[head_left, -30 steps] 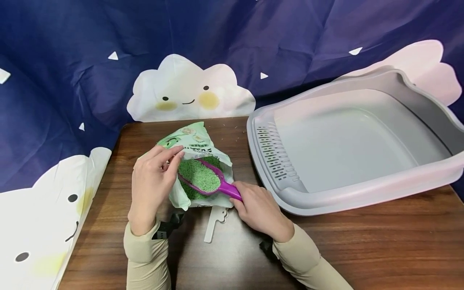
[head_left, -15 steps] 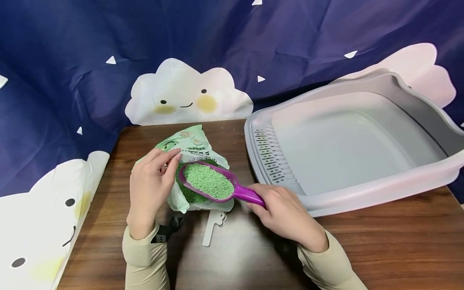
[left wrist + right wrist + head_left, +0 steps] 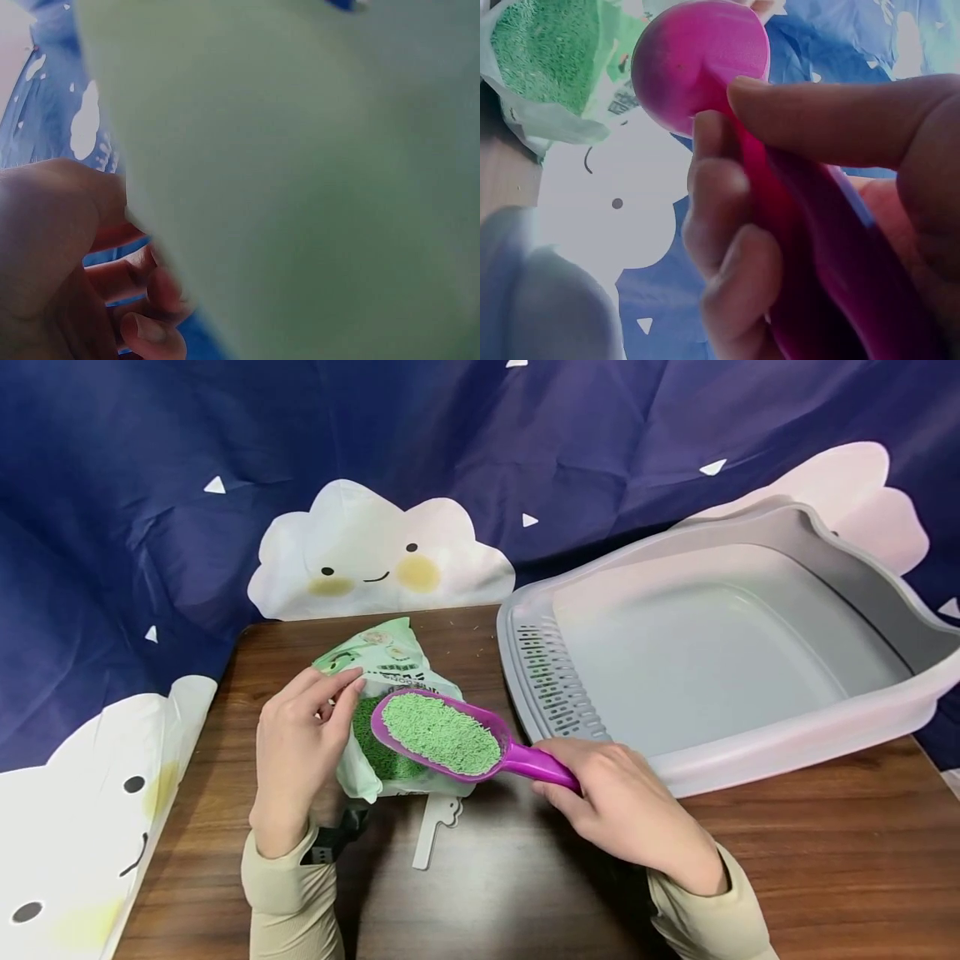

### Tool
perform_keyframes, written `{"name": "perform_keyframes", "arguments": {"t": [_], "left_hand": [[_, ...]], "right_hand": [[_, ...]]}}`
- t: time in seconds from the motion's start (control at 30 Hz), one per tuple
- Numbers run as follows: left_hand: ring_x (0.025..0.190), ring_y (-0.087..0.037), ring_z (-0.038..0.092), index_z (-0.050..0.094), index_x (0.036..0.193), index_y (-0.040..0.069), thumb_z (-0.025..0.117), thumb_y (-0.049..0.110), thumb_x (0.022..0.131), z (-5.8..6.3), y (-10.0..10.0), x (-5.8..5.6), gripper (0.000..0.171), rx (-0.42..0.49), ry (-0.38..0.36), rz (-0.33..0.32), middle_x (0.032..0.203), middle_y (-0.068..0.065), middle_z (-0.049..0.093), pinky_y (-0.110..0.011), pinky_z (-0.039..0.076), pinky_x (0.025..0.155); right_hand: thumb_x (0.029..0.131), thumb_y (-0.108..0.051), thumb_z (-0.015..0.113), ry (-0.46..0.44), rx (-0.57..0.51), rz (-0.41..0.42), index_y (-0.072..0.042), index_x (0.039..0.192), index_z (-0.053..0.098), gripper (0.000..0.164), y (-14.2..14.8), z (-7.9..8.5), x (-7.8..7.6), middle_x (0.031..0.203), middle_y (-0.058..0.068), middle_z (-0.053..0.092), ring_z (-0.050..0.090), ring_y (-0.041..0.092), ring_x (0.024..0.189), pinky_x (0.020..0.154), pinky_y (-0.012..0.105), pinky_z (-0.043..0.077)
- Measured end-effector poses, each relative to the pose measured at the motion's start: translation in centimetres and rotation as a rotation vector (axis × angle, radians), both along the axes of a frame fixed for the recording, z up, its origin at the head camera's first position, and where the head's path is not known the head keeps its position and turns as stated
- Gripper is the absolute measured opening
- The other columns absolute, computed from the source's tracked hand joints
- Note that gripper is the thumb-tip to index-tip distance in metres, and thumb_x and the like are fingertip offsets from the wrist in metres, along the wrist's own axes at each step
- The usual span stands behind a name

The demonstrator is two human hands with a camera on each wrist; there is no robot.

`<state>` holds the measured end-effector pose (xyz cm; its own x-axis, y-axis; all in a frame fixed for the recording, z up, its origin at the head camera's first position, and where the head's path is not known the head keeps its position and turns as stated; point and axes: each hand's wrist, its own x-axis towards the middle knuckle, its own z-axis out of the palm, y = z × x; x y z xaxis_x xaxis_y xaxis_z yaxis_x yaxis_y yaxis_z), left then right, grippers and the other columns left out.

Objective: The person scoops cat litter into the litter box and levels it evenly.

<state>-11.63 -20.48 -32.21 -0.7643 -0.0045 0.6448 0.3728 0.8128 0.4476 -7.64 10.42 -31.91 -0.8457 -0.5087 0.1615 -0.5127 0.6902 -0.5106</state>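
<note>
My right hand (image 3: 630, 802) grips the handle of a purple scoop (image 3: 517, 760), its fingers and thumb wrapped round it in the right wrist view. Light green pellets (image 3: 438, 735) heap the scoop's bowl, which is over the mouth of a pale green bag (image 3: 393, 652). Inside the bag lie more green pellets (image 3: 367, 739), partly covered by the scoop. At the bag's left edge, my left hand (image 3: 300, 752) pinches the plastic between thumb and fingers. In the left wrist view the bag's film (image 3: 285, 187) fills most of the picture beside the hand.
A large grey litter tray (image 3: 720, 652) with a slotted ledge stands to the right on the wooden table (image 3: 825, 843). In front of the bag lies a small white cloud-shaped tool (image 3: 429, 835). Behind hangs a dark blue cloth (image 3: 420, 427) with clouds.
The scoop full of pellets has come up out of the bag and moved toward the right with my right hand. My left hand keeps its hold on the bag's edge.
</note>
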Motion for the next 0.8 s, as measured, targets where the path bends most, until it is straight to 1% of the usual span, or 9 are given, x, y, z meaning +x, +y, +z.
{"name": "perform_keyframes", "arguments": {"t": [0.1, 0.2, 0.33, 0.47, 0.63, 0.8], "left_hand": [[0.054, -0.006, 0.033, 0.078, 0.095, 0.009, 0.071, 0.015, 0.086, 0.0, -0.1, 0.0, 0.013, -0.001, 0.005, 0.0, 0.06, 0.001, 0.044, -0.022, 0.023, 0.052], [0.054, -0.006, 0.032, 0.078, 0.095, 0.009, 0.071, 0.015, 0.087, 0.1, -0.1, 0.0, 0.013, -0.004, 0.006, 0.002, 0.06, 0.001, 0.045, -0.022, 0.024, 0.052], [0.054, -0.005, 0.033, 0.078, 0.096, 0.009, 0.071, 0.016, 0.087, 0.1, -0.2, 0.1, 0.013, -0.014, 0.002, 0.003, 0.06, 0.001, 0.045, -0.022, 0.025, 0.053], [0.054, -0.005, 0.033, 0.078, 0.096, 0.009, 0.071, 0.015, 0.087, 0.2, -0.1, 0.1, 0.013, -0.015, -0.002, -0.001, 0.061, 0.0, 0.045, -0.022, 0.025, 0.053], [0.054, -0.005, 0.033, 0.078, 0.096, 0.008, 0.07, 0.016, 0.088, 0.2, -0.1, 0.1, 0.014, -0.028, -0.012, -0.001, 0.061, 0.0, 0.045, -0.022, 0.026, 0.053], [0.054, -0.005, 0.033, 0.078, 0.095, 0.008, 0.071, 0.015, 0.087, 0.2, 0.0, 0.1, 0.013, -0.011, -0.011, -0.003, 0.061, 0.0, 0.045, -0.022, 0.026, 0.053]], "right_hand": [[0.086, -0.022, 0.071, 0.005, -0.006, -0.004, -0.026, 0.093, 0.063, 0.011, 0.4, 0.3, 0.0, 0.066, -0.018, 0.044, 0.044, 0.002, 0.062, 0.055, 0.02, 0.036], [0.086, -0.021, 0.072, -0.001, -0.02, -0.01, -0.026, 0.089, 0.062, 0.012, 0.8, 0.5, -0.1, 0.065, -0.017, 0.043, 0.042, 0.001, 0.06, 0.053, 0.019, 0.035], [0.086, -0.02, 0.072, -0.039, -0.04, -0.041, -0.027, 0.084, 0.06, 0.014, 1.4, 0.9, -0.3, 0.063, -0.015, 0.041, 0.038, 0.0, 0.056, 0.05, 0.02, 0.034], [0.087, -0.021, 0.071, -0.066, -0.038, -0.077, -0.027, 0.085, 0.06, 0.013, 2.2, 1.2, -0.5, 0.061, -0.013, 0.04, 0.038, 0.001, 0.055, 0.05, 0.021, 0.034], [0.088, -0.021, 0.07, -0.072, -0.023, -0.106, -0.025, 0.09, 0.062, 0.01, 3.2, 1.5, -0.6, 0.06, -0.012, 0.039, 0.036, 0.001, 0.054, 0.048, 0.021, 0.032], [0.089, -0.023, 0.069, -0.115, -0.051, -0.154, -0.025, 0.1, 0.066, 0.011, 4.1, 1.5, -0.8, 0.059, -0.01, 0.036, 0.034, 0.002, 0.052, 0.047, 0.021, 0.03]]}}
